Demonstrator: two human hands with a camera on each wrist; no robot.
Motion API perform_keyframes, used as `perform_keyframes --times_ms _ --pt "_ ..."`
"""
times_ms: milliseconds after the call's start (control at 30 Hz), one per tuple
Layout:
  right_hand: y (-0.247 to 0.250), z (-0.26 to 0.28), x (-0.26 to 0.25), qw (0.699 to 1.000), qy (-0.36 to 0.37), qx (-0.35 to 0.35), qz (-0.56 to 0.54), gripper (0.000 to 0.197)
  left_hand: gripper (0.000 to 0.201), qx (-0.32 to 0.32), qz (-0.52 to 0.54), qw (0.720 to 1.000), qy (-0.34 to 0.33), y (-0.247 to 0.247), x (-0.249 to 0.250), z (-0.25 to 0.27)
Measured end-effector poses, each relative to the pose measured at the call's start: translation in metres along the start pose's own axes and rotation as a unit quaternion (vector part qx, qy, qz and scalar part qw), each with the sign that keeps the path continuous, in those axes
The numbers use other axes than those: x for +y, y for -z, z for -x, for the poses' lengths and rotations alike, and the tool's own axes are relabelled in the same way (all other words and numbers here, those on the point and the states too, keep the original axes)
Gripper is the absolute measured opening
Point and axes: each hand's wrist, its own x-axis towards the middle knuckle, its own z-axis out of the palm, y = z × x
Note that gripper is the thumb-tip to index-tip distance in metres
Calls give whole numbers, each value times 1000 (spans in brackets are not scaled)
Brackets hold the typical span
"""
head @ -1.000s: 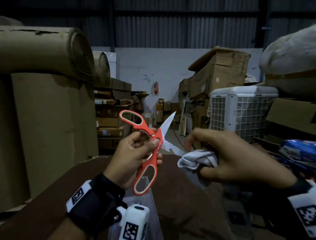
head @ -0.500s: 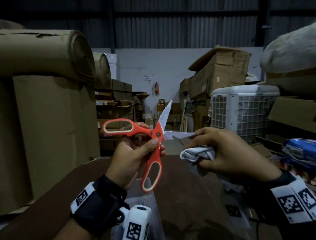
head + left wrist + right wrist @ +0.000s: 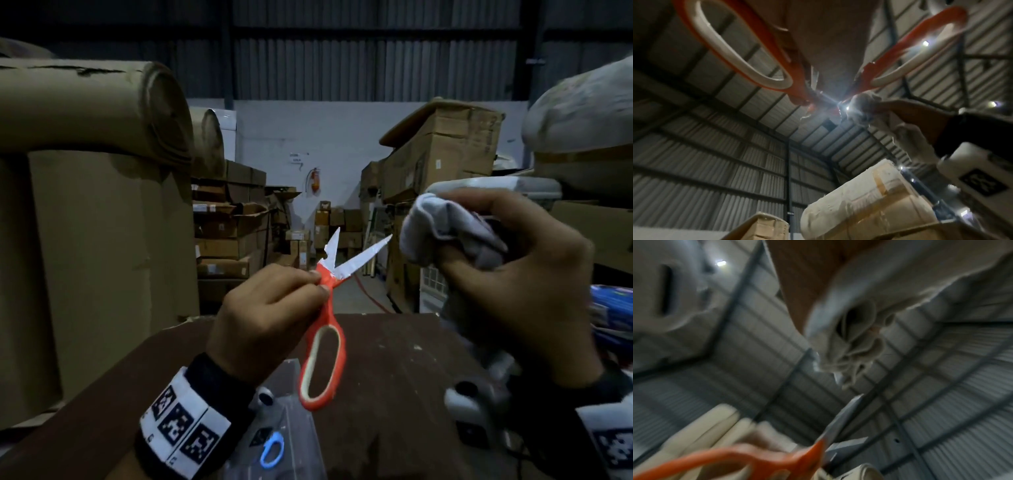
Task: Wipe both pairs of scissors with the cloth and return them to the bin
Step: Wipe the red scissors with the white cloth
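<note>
Two blades spread: my left hand (image 3: 270, 308) grips the scissors (image 3: 325, 329) near the pivot, exposing edges; right hand (image 3: 507, 284) clutches the cloth (image 3: 442, 233), apparently just off the blade.

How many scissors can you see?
2. The orange scissors are held up, blades open, in the left hand. A blue handle of a second pair shows in the clear bin on the table below; the rest is hidden. More could be hidden there.
</note>
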Motion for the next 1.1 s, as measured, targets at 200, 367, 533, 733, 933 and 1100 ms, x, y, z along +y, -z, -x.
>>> perform_keyframes --times_ms 200,367,533,733,933,1100 --pt "-40 25 -11 978 146 -66 133 36 16 -46 -104 988 -103 2 4 2" --pt "-56 33 -7 948 203 -172 176 40 14 -71 -126 981 -130 6 4 1" --pt "-53 30 -3 941 200 -198 186 44 17 -70 -125 979 -149 10 3 -2" --pt "-48 26 2 965 112 -230 61 39 15 -95 -131 979 -128 12 -2 1" --pt "-52 26 15 950 143 -246 129 52 9 -110 -131 975 -143 9 -1 3" --pt "-55 27 22 936 210 -220 179 41 9 -116 -128 973 -152 9 -1 3"
